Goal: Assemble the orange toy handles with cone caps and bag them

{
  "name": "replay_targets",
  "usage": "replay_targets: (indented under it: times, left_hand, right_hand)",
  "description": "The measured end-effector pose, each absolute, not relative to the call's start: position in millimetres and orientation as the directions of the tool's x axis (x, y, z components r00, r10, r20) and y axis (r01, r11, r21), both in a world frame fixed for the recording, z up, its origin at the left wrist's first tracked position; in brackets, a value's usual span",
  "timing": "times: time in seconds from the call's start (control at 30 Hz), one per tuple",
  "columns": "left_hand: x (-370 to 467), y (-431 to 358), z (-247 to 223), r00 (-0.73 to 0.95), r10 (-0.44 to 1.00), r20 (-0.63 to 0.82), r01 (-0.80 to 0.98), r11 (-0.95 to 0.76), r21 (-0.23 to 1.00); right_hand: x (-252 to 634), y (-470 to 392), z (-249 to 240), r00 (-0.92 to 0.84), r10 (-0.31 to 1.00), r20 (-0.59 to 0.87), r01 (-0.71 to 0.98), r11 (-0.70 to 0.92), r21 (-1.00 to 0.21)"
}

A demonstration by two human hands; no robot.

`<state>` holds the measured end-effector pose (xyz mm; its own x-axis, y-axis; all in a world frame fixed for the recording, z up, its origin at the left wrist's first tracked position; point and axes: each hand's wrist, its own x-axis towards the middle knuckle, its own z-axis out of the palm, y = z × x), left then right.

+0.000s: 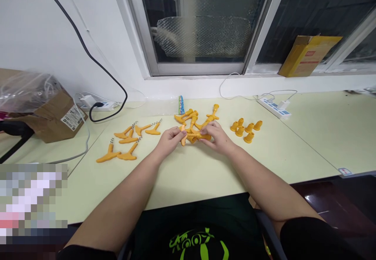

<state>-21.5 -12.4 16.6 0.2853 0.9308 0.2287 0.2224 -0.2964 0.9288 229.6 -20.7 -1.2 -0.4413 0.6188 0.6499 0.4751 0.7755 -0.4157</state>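
Observation:
Between my hands is a yellow plastic corkscrew (190,135), held sideways over the table. My left hand (171,141) is closed on its T-shaped handle (183,140). The fingers of my right hand (216,137) close around the sleeve at the other end; part of it is hidden by them. Just behind my hands lies a pile of yellow corkscrews (194,117) with sleeves on. To the left are several T-handles with bare metal spirals (127,136). On the right, several short yellow sleeves (249,137) stand in a group.
A pale table (190,181) runs along the wall under a window. Cardboard boxes stand at the left (55,115) and on the sill (307,58). Power strips (274,108) with cables lie near the wall. A clear plastic bag (158,106) with a blue-green strip lies behind the pile.

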Motion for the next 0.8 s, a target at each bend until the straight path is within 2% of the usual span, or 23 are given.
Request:
replay_targets:
  times: [0.07,0.13,0.23,0.33,0.43,0.5,0.57,0.63,0.7,0.8]
  left_hand:
    - [-17,-13,16,0.261,0.963,0.062,0.053,-0.078,0.995]
    - [-14,-14,17,0.259,0.962,-0.089,-0.117,0.122,0.986]
    - [-12,-16,20,0.238,0.960,-0.146,-0.233,0.202,0.951]
    - [-14,-17,20,0.188,0.982,-0.032,-0.231,0.076,0.970]
    - [-21,-16,20,0.127,0.965,0.228,-0.078,-0.220,0.972]
    - [-27,-16,20,0.169,0.881,0.442,0.131,-0.465,0.876]
    - [-31,-15,19,0.279,0.785,0.553,0.271,-0.617,0.739]
    - [-32,-15,16,0.377,0.752,0.541,0.282,-0.650,0.706]
    - [-30,-15,13,0.394,0.778,0.489,0.225,-0.597,0.770]
    - [-25,-14,10,0.308,0.880,0.362,0.136,-0.418,0.898]
  right_hand:
    - [228,-21,-1,-0.453,0.598,0.661,0.525,0.779,-0.344]
    - [225,-22,-2,-0.457,0.581,0.673,0.569,0.773,-0.280]
    - [220,-23,-3,-0.457,0.564,0.688,0.597,0.768,-0.232]
    - [218,-23,-4,-0.432,0.588,0.684,0.564,0.768,-0.304]
    - [221,-23,-4,-0.331,0.682,0.652,0.511,0.710,-0.484]
    - [225,-24,-2,-0.286,0.754,0.592,0.465,0.649,-0.602]
    - [230,-26,0,-0.297,0.801,0.520,0.418,0.599,-0.683]
    - [234,-26,1,-0.324,0.821,0.469,0.388,0.568,-0.726]
    - [235,-26,0,-0.332,0.824,0.460,0.375,0.563,-0.737]
    - [234,-22,-3,-0.337,0.794,0.507,0.377,0.607,-0.699]
